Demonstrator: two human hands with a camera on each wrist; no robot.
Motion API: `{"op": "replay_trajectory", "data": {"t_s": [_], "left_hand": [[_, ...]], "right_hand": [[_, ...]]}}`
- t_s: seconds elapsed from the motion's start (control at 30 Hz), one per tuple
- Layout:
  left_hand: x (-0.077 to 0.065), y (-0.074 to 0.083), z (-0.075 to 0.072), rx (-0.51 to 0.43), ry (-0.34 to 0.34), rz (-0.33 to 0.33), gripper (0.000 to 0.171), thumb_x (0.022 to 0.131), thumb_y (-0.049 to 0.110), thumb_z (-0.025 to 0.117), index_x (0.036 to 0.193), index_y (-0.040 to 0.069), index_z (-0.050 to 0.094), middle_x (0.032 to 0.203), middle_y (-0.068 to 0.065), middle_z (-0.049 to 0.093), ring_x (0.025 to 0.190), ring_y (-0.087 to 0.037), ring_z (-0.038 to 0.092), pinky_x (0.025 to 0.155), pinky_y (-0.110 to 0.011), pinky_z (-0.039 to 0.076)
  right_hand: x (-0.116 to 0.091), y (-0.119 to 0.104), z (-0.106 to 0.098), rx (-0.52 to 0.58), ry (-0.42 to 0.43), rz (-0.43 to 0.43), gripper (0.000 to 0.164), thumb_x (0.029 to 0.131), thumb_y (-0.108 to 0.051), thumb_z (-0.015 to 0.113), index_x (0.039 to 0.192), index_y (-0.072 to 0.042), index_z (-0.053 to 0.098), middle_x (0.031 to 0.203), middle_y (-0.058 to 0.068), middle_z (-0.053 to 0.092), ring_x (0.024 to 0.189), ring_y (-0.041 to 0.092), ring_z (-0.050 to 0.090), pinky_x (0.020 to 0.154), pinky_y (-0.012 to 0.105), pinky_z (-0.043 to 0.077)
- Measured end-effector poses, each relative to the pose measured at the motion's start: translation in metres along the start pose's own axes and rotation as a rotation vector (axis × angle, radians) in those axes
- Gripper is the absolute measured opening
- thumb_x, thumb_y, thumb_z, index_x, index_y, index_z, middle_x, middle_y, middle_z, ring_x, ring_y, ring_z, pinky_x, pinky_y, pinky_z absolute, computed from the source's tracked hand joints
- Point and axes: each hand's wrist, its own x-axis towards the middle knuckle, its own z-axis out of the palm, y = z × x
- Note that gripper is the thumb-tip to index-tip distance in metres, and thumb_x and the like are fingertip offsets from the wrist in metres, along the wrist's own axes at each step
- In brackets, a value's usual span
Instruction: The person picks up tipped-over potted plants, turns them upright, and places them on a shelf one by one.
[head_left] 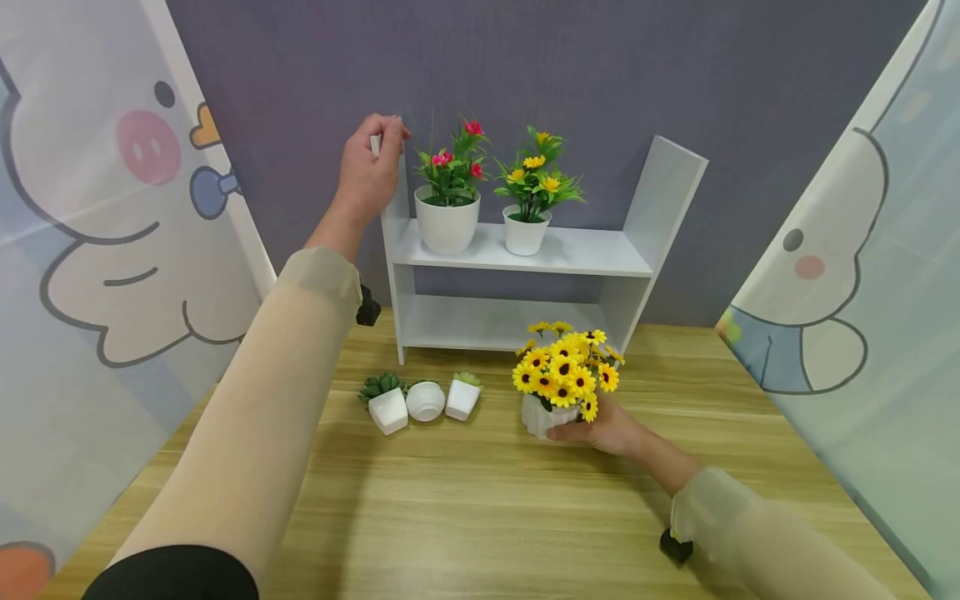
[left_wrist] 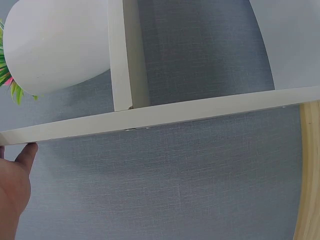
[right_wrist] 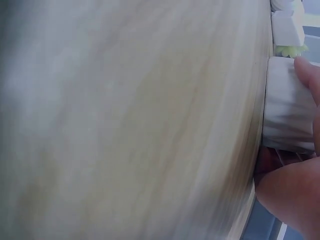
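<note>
- While the right hand is clamped round the fluted white pot of yellow flowers, we find that pot upright at desk level, before the shelf unit; whether its base bears on the wood we cannot confirm.
- The left hand has its fingers curled over the top of the left side panel.
- For sound handling, we advise gripping the pot low, off the blooms, and holding it level.
- We judge that the left hand should only steady the panel: a pull could tip the unit and unseat the red-flowered pot and the smaller yellow-flowered pot.
- We note the unit's flat, smooth white boards, pale streaked wood grain below and a woven-looking grey wall behind.
- The fluted pot shows soft vertical folds; both shelf pots are smooth, round and tapered.
- We record three small planters, tipped over: two squarish, one round, with green succulents.
</note>
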Motion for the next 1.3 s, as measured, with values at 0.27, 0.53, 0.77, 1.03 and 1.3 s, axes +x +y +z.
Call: {"op": "replay_trajectory", "data": {"t_s": [0.27, 0.53, 0.77, 1.03, 1.3], "left_hand": [[-0.002, -0.002, 0.000, 0.016, -0.011, -0.007, 0.032, 0.117, 0.039, 0.049, 0.098, 0.015, 0.059, 0.151, -0.012, 0.063, 0.156, -0.007, 0.047, 0.126, -0.026, 0.038], [-0.001, -0.002, 0.001, 0.013, -0.009, -0.004, 0.034, 0.117, 0.039, 0.049, 0.101, 0.011, 0.060, 0.145, -0.012, 0.063, 0.155, -0.007, 0.047, 0.127, -0.025, 0.037], [0.000, -0.002, 0.000, 0.016, -0.007, -0.016, 0.034, 0.118, 0.039, 0.049, 0.107, 0.011, 0.064, 0.142, -0.010, 0.062, 0.156, -0.005, 0.046, 0.128, -0.025, 0.036], [0.000, -0.002, 0.000, -0.001, -0.002, -0.002, 0.032, 0.117, 0.037, 0.049, 0.108, 0.010, 0.064, 0.139, -0.009, 0.063, 0.154, -0.006, 0.048, 0.127, -0.023, 0.036], [0.000, -0.002, 0.000, 0.003, 0.002, -0.006, 0.036, 0.117, 0.037, 0.049, 0.113, 0.005, 0.065, 0.138, -0.008, 0.063, 0.155, -0.006, 0.047, 0.127, -0.024, 0.037]], "right_hand": [[-0.005, -0.003, 0.002, -0.008, 0.073, 0.073, 0.107, 0.087, -0.031, 0.096, 0.169, -0.017, 0.029, 0.168, 0.016, 0.047, 0.156, 0.042, 0.045, 0.128, 0.067, 0.033], [-0.004, -0.015, -0.004, -0.036, 0.132, -0.130, 0.086, 0.089, -0.018, 0.093, 0.160, -0.015, 0.045, 0.153, 0.012, 0.062, 0.143, 0.037, 0.059, 0.119, 0.058, 0.047], [-0.006, -0.044, -0.016, -0.061, 0.234, -0.183, 0.080, 0.090, -0.012, 0.089, 0.157, -0.009, 0.046, 0.151, 0.015, 0.061, 0.138, 0.035, 0.060, 0.111, 0.045, 0.054], [-0.007, -0.080, -0.037, -0.104, 0.357, -0.201, 0.075, 0.095, -0.013, 0.083, 0.158, -0.008, 0.044, 0.147, 0.013, 0.059, 0.130, 0.029, 0.062, 0.097, 0.028, 0.059], [0.003, -0.106, -0.060, -0.022, 0.465, -0.292, 0.073, 0.098, -0.011, 0.082, 0.159, -0.019, 0.041, 0.137, -0.004, 0.056, 0.119, 0.014, 0.064, 0.088, 0.019, 0.059]]}}
